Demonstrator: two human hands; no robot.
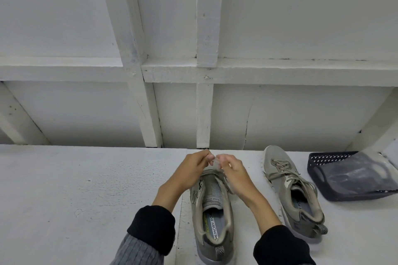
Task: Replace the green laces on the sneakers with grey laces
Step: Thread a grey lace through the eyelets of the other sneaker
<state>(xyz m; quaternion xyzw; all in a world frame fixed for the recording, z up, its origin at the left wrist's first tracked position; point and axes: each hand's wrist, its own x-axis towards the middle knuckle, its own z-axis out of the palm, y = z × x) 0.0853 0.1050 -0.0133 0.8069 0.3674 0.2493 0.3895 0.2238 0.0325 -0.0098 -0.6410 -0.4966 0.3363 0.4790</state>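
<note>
Both my left hand point(192, 164) and right hand point(231, 170) pinch a blurred lace end above the grey mesh sneaker's point(212, 211) toe.

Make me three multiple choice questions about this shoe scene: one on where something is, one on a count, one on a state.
1. Where is the dark basket?
A. right of both sneakers
B. between the sneakers
C. left of the hands

2. How many sneakers are on the surface?
A. one
B. two
C. three

3. How is the right sneaker?
A. laced
B. without laces
C. upside down

Answers: 1 A, it sits at the far right edge. 2 B, the left sneaker under the left hand and right hand, plus its mate. 3 A, laces cross its eyelets.
</note>
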